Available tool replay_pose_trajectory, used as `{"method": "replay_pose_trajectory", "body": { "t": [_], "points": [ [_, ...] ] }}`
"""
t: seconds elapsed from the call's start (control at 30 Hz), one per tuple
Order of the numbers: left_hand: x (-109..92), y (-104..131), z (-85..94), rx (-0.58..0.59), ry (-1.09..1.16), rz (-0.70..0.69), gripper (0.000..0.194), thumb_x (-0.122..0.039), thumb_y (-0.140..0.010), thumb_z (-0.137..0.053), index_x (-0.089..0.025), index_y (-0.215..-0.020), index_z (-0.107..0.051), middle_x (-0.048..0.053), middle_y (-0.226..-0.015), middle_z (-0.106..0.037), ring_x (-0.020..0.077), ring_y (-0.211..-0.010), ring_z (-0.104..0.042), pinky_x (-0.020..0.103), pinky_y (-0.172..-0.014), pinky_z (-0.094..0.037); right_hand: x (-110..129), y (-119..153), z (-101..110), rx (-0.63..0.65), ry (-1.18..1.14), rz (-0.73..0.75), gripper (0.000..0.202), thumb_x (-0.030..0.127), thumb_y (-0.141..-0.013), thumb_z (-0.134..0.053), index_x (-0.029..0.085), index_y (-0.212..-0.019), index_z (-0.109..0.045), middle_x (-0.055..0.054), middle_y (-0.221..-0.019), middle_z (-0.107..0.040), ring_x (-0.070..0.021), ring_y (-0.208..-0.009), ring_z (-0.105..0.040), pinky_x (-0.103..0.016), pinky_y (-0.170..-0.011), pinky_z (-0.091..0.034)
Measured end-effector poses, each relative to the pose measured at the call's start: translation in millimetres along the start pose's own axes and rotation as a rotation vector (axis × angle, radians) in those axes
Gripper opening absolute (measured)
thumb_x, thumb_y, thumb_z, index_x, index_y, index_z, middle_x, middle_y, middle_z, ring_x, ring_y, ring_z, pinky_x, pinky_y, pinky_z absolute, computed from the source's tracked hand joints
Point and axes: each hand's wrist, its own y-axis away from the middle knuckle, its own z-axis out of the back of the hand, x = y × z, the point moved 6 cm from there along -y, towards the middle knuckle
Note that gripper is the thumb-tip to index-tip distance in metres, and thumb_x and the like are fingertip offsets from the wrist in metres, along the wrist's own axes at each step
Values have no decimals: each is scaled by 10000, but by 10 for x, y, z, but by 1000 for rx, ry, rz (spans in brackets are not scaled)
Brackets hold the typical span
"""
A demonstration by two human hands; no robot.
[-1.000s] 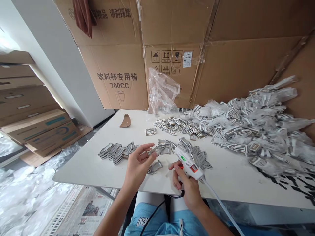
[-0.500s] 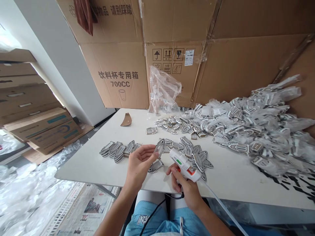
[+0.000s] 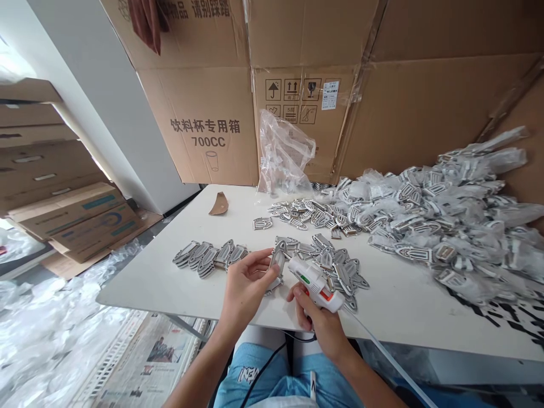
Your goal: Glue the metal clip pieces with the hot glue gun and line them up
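Observation:
My left hand [image 3: 246,283] pinches a grey, pointed metal buckle-like piece [image 3: 278,256] upright between thumb and fingers. Around the handle of a white glue gun [image 3: 317,283] my right hand [image 3: 317,317] is wrapped; the gun's nozzle points at the held piece, and I cannot tell whether they touch. A long white glue stick [image 3: 389,357] trails from the gun's rear. Just behind and right of the gun lies a loose heap of similar grey pieces [image 3: 342,266]. Left of my left hand stand overlapping stacks of such pieces [image 3: 206,259].
Plastic-bagged pieces [image 3: 425,209] pile up on the right of the white table [image 3: 144,277]. More unbagged pieces [image 3: 306,212] lie farther back, near a clear plastic bag [image 3: 283,153]. A brown cardboard scrap [image 3: 219,204] sits back left. Large cartons [image 3: 208,102] wall the rear. A black cord [image 3: 266,371] crosses my lap.
The glue gun's nozzle has come closer to the held piece, moving slightly left and up. My left hand has shifted slightly right and turned the piece more upright.

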Motion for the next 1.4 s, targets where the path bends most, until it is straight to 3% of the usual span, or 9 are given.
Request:
{"method": "replay_pose_trajectory", "body": {
  "t": [0.2,0.43,0.67,0.8,0.9,1.0,1.17,1.27,1.4],
  "points": [
    [-31,32,-16,-8,13,12,411,-344,-777,-863,-154,-1136,-800,55,-888,-770,165,-783,-731,245,-720,-618,-48,4,11,-73,-26,-29,467,638,-910,-738,192,-799,-655,78,-472,-418,-95,-470,-295,-244,-487,-263],
    [-57,29,0,-23,-83,-51,384,-364,-824,-817,-153,-1143,-789,61,-882,-767,173,-774,-728,271,-732,-620,-28,-23,-20,-43,-53,-17,460,635,-905,-740,194,-815,-645,79,-465,-420,-97,-460,-303,-248,-480,-252],
    [-281,120,-13,-131,-485,-442,246,-219,-930,-661,-234,-1150,-768,18,-895,-735,157,-805,-714,275,-780,-593,12,-19,-42,-42,-83,-17,434,622,-900,-767,209,-963,-650,104,-481,-394,-103,-467,-261,-264,-487,-245],
    [-330,148,-54,-98,-799,-648,249,-204,-995,-581,-248,-1183,-739,29,-901,-732,171,-810,-717,277,-756,-538,46,-24,-54,-18,-94,-26,428,616,-892,-780,221,-966,-631,111,-481,-408,-100,-457,-254,-265,-481,-265],
    [-324,129,-40,-73,-907,-716,265,-200,-1026,-539,-247,-1207,-727,42,-907,-730,185,-837,-718,278,-745,-514,30,-39,-44,-25,-89,-57,434,605,-860,-812,221,-952,-632,112,-478,-416,-92,-441,-257,-255,-457,-249],
    [-320,94,-4,-59,-848,-698,244,-212,-1038,-544,-251,-1203,-719,29,-906,-717,170,-818,-712,274,-739,-529,-2,-47,-32,-29,-117,-81,447,597,-831,-840,226,-952,-623,117,-478,-409,-85,-433,-258,-243,-442,-231],
    [-315,43,80,-109,-569,-550,261,-229,-1007,-616,-260,-1243,-722,17,-961,-710,146,-879,-713,253,-807,-606,5,-27,-48,44,-144,-21,417,591,-916,-770,195,-963,-651,110,-488,-393,-80,-457,-247,-236,-461,-227],
    [-269,3,118,-120,-441,-426,245,-229,-954,-661,-250,-1184,-744,20,-959,-699,160,-897,-707,263,-791,-622,9,-20,-45,68,-193,7,396,576,-931,-759,196,-946,-649,118,-480,-367,-73,-449,-213,-234,-458,-205],
    [-135,-72,116,-23,-172,-206,129,-246,-891,-711,-202,-1011,-726,28,-926,-706,181,-891,-717,297,-805,-635,5,-24,-41,106,-214,18,358,540,-966,-735,195,-935,-642,119,-482,-361,-74,-448,-219,-238,-469,-210]
  ]
}}
